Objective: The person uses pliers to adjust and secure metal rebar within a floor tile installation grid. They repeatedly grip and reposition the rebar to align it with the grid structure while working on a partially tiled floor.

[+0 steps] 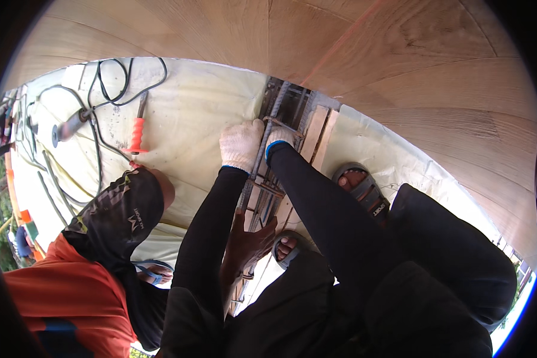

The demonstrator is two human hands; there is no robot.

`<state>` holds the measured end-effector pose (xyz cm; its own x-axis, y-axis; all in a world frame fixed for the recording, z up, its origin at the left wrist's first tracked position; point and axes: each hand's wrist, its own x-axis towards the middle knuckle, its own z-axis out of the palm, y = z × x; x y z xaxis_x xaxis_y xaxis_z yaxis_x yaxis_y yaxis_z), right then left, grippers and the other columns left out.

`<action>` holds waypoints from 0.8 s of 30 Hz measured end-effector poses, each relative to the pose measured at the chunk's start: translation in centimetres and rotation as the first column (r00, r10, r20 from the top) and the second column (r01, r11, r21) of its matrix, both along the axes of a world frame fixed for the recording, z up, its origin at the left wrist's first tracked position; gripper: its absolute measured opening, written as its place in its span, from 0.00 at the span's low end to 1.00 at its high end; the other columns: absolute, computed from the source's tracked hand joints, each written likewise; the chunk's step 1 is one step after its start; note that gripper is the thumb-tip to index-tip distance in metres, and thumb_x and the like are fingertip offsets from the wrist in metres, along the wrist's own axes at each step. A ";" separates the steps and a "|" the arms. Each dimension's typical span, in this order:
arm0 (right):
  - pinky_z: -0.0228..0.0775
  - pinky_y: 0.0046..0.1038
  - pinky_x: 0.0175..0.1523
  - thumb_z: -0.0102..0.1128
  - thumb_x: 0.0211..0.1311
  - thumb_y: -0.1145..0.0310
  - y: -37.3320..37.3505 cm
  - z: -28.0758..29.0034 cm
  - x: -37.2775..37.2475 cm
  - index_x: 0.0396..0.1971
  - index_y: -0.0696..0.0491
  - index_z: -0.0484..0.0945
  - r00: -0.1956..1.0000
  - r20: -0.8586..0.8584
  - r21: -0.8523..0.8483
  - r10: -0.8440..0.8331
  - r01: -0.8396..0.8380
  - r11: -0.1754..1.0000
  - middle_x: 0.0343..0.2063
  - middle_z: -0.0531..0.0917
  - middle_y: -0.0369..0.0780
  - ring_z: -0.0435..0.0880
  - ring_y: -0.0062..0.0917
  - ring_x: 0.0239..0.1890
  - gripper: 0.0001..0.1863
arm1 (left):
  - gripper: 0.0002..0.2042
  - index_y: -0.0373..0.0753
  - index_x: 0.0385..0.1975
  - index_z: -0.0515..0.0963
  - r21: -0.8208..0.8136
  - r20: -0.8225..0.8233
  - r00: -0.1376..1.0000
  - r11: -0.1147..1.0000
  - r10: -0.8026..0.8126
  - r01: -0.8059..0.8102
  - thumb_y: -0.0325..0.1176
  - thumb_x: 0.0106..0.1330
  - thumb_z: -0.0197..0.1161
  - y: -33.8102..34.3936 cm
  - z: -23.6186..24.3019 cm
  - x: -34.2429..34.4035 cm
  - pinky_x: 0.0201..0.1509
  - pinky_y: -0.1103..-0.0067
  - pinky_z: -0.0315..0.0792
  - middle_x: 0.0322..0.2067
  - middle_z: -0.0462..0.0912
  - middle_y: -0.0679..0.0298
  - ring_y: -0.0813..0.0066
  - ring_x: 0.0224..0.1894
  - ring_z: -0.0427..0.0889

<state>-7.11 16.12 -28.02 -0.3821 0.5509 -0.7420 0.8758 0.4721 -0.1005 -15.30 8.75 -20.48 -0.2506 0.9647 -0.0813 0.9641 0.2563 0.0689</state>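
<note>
A long cage of ribbed steel rebar (274, 105) with bent stirrups runs between my two hands, inside a narrow slot edged with wooden strips (320, 138). My left hand (241, 145), in a white knitted glove, is closed against the left long bar and seems to grip it. My right hand (279, 136), gloved the same way, reaches in between the bars beside a stirrup; its fingers are hidden. Nearer to me, a co-worker's bare hand (248, 237) is at the same cage, from the left.
A co-worker in an orange shirt (77, 292) and dark cap (125, 218) bends close on my left. On pale sheeting (191, 101) lie an orange-handled chisel (138, 134), a grinder-like power tool (71, 126) and black cables (98, 161). A curved wood-plank surface (400, 59) spans the far side.
</note>
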 end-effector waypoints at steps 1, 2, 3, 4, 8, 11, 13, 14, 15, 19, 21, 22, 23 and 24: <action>0.77 0.35 0.70 0.46 0.85 0.64 0.2 0.4 -0.1 0.65 0.47 0.85 1.000 0.023 0.029 0.010 -0.011 1.000 0.71 0.83 0.40 0.82 0.33 0.71 0.21 | 0.05 0.46 0.39 0.84 -0.009 0.015 0.999 0.999 0.033 -0.033 0.36 0.69 0.64 0.2 0.3 0.1 0.40 0.62 0.84 0.33 0.89 0.62 0.58 0.37 0.92; 0.78 0.35 0.69 0.46 0.85 0.65 0.2 0.9 -0.1 0.64 0.47 0.86 0.999 0.048 0.053 0.020 -0.022 0.998 0.70 0.83 0.40 0.83 0.33 0.71 0.21 | 0.05 0.46 0.39 0.84 -0.001 0.001 1.000 1.000 0.020 -0.020 0.36 0.69 0.64 0.3 0.5 0.0 0.40 0.61 0.84 0.34 0.89 0.62 0.58 0.37 0.92; 0.79 0.36 0.68 0.47 0.84 0.65 0.2 0.2 0.2 0.64 0.47 0.86 0.999 0.047 0.087 0.007 -0.011 0.996 0.70 0.84 0.40 0.83 0.32 0.70 0.21 | 0.05 0.46 0.39 0.84 0.006 -0.010 1.000 1.000 0.004 -0.004 0.37 0.69 0.64 0.5 0.9 0.2 0.41 0.61 0.84 0.34 0.89 0.61 0.57 0.37 0.92; 0.79 0.36 0.68 0.47 0.84 0.65 0.2 -0.5 0.4 0.64 0.47 0.86 0.999 0.035 0.119 -0.009 0.005 0.993 0.70 0.84 0.40 0.84 0.32 0.69 0.21 | 0.06 0.46 0.39 0.84 0.012 -0.022 1.000 1.000 -0.011 0.011 0.37 0.69 0.64 0.6 1.2 0.3 0.41 0.61 0.84 0.35 0.89 0.60 0.56 0.38 0.92; 0.80 0.37 0.66 0.48 0.83 0.65 0.0 -1.9 0.4 0.64 0.47 0.86 1.000 -0.025 0.173 -0.014 0.019 0.985 0.69 0.85 0.41 0.85 0.32 0.68 0.20 | 0.07 0.45 0.40 0.84 -0.003 0.033 0.999 1.000 0.011 -0.011 0.38 0.68 0.64 0.4 1.7 0.4 0.42 0.60 0.83 0.35 0.89 0.59 0.53 0.40 0.92; 0.81 0.38 0.64 0.49 0.83 0.65 -0.2 -1.7 0.6 0.64 0.47 0.85 0.999 -0.046 0.173 -0.007 0.015 0.985 0.68 0.85 0.41 0.85 0.33 0.67 0.20 | 0.07 0.46 0.39 0.84 0.053 0.115 0.992 0.997 0.054 -0.060 0.39 0.67 0.65 0.2 1.5 0.2 0.44 0.59 0.83 0.34 0.89 0.59 0.52 0.40 0.91; 0.81 0.39 0.63 0.49 0.83 0.65 -0.5 -1.2 0.6 0.64 0.47 0.85 0.998 -0.064 0.181 0.002 0.010 0.983 0.68 0.85 0.41 0.86 0.33 0.67 0.20 | 0.07 0.46 0.38 0.84 0.049 0.127 0.985 0.991 0.115 -0.122 0.39 0.66 0.65 0.0 1.6 0.4 0.44 0.58 0.82 0.33 0.88 0.60 0.51 0.40 0.91; 0.81 0.39 0.63 0.49 0.82 0.65 -0.4 -0.9 0.6 0.64 0.47 0.85 0.998 -0.064 0.178 0.004 0.008 0.984 0.67 0.85 0.41 0.86 0.33 0.67 0.20 | 0.06 0.47 0.38 0.84 0.053 0.133 0.986 0.992 0.105 -0.113 0.39 0.66 0.65 0.0 1.6 0.3 0.43 0.58 0.82 0.33 0.88 0.60 0.52 0.39 0.91; 0.82 0.40 0.62 0.49 0.82 0.65 -0.5 -0.6 0.8 0.64 0.47 0.85 0.998 -0.064 0.177 0.006 0.005 0.984 0.67 0.85 0.42 0.86 0.33 0.67 0.20 | 0.06 0.48 0.38 0.84 0.060 0.138 0.986 0.993 0.095 -0.104 0.39 0.66 0.65 0.2 1.9 0.3 0.42 0.59 0.82 0.33 0.89 0.60 0.52 0.39 0.91; 0.80 0.38 0.68 0.57 0.77 0.64 -0.4 1.7 1.0 0.56 0.49 0.90 0.998 -0.066 0.035 -0.008 0.011 0.999 0.64 0.88 0.45 0.86 0.38 0.67 0.17 | 0.06 0.48 0.36 0.85 0.124 0.164 0.984 0.988 0.072 -0.093 0.39 0.66 0.65 0.4 0.8 -0.1 0.40 0.59 0.82 0.32 0.89 0.60 0.51 0.37 0.91; 0.79 0.39 0.70 0.58 0.76 0.63 -1.0 3.0 1.1 0.58 0.49 0.90 0.999 -0.040 0.027 0.031 -0.030 0.999 0.65 0.87 0.46 0.85 0.39 0.68 0.18 | 0.06 0.48 0.35 0.84 0.095 0.166 0.982 0.989 0.093 -0.110 0.40 0.64 0.66 0.3 0.3 -0.1 0.40 0.56 0.81 0.32 0.88 0.59 0.49 0.37 0.90; 0.78 0.39 0.71 0.58 0.76 0.63 -1.1 2.8 1.0 0.59 0.49 0.89 0.999 -0.037 0.038 0.028 -0.026 0.999 0.65 0.87 0.46 0.85 0.39 0.68 0.18 | 0.06 0.47 0.34 0.84 0.083 0.168 0.980 0.989 0.103 -0.118 0.40 0.63 0.67 0.5 0.2 -0.1 0.40 0.55 0.81 0.32 0.88 0.59 0.48 0.37 0.90; 0.77 0.39 0.71 0.58 0.76 0.63 -1.1 2.9 0.8 0.60 0.49 0.89 0.999 -0.037 0.050 0.027 -0.025 0.998 0.66 0.86 0.46 0.85 0.40 0.69 0.19 | 0.07 0.47 0.35 0.84 0.070 0.171 0.979 0.990 0.109 -0.123 0.40 0.63 0.67 0.6 0.1 -0.2 0.40 0.55 0.81 0.32 0.88 0.58 0.48 0.37 0.90; 0.76 0.40 0.72 0.57 0.77 0.62 -1.3 2.3 0.9 0.61 0.49 0.89 0.999 -0.045 0.072 -0.003 0.006 0.997 0.67 0.86 0.46 0.84 0.40 0.69 0.20 | 0.07 0.47 0.35 0.85 0.055 0.177 0.978 0.991 0.109 -0.120 0.40 0.63 0.67 0.9 0.5 0.0 0.40 0.55 0.81 0.33 0.89 0.58 0.48 0.37 0.90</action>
